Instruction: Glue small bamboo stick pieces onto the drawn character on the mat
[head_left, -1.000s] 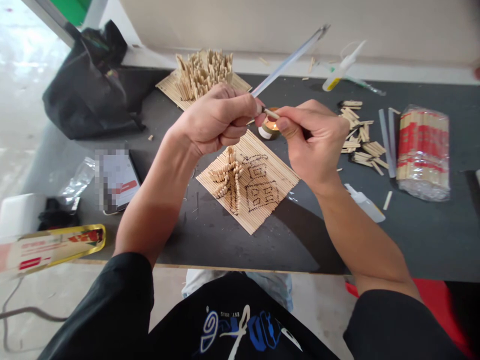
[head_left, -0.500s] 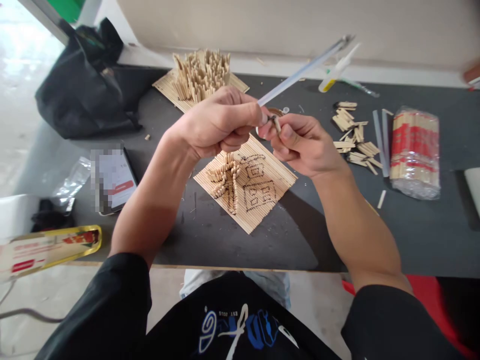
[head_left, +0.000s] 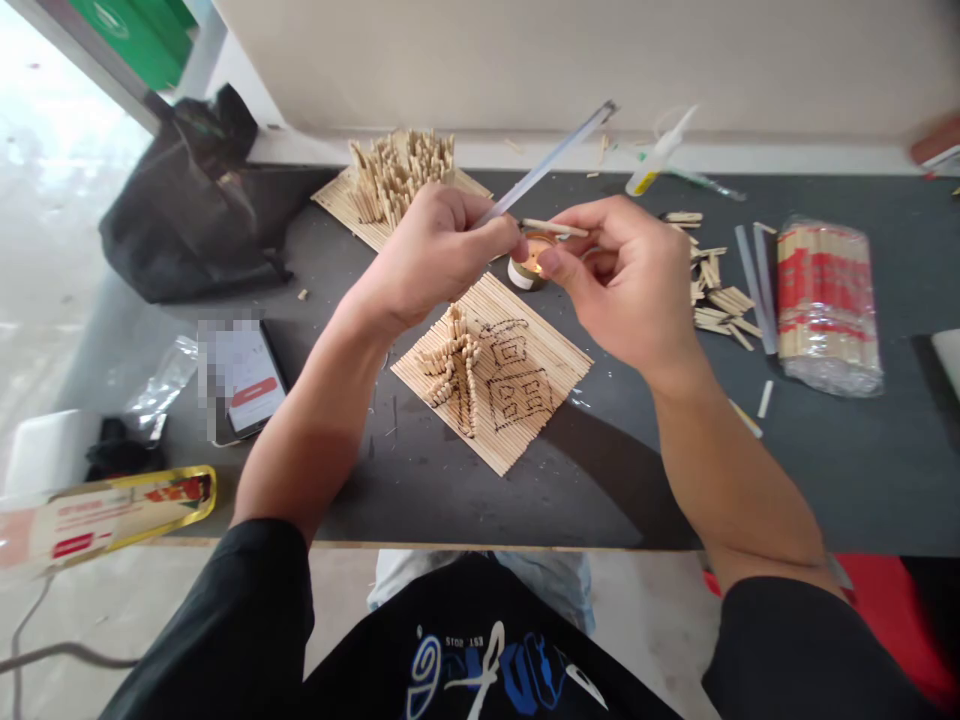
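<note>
A short, pale wooden stick with a dark end [head_left: 555,228] is held up between the two hands, level or nearly so, above the worktop [head_left: 435,510]. Its dark end meets the fingertips of the left hand [head_left: 461,245], which is closed around a long, translucent bluish rod [head_left: 546,165] that slants up and away to a dark tip. The right hand [head_left: 626,275] is partly curled, its index finger against the stick's other end and its thumb apart from it; whether it grips the stick cannot be told. The hands stand near each other, with a round container glowing orange inside [head_left: 523,274] showing between them.

Nearer the person lies a square mat of pale wooden strips [head_left: 564,355], drawn with black outlined characters; short upright sticks [head_left: 454,355] line part of the drawing. Behind the left hand, a second slatted mat [head_left: 337,200] bears a dense stand of upright sticks [head_left: 401,175]. Beyond the right hand are a loose pile of short sticks [head_left: 724,298], two translucent rods [head_left: 754,290] and a clear-wrapped red-and-beige bundle [head_left: 829,305].
</note>
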